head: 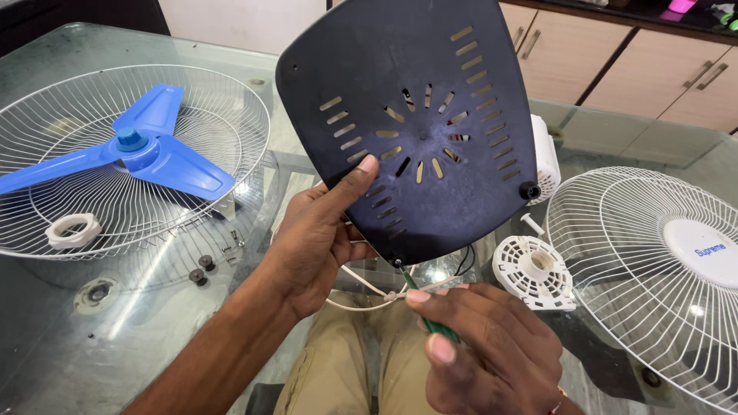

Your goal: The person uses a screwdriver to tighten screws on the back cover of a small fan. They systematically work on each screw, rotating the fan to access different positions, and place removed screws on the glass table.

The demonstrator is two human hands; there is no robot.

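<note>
Two hands work on a dark vented cover (pixel 415 115) that is held up over the glass table (pixel 92 338). The cover stands almost upright, its long axis runs from top to bottom, and its narrow end points down toward the person's lap. The left hand (pixel 319 238) grips the lower left edge, with the thumb pressed on the slotted face. The right hand (pixel 484 350) is closed around a green screwdriver (pixel 430 319), whose tip points up and left to the bottom corner of the cover. A white cord (pixel 369 288) passes just under it. On the left lies a wire guard (pixel 231 123) with a blue blade (pixel 146 150) inside, and on the right another guard (pixel 638 261).
</note>
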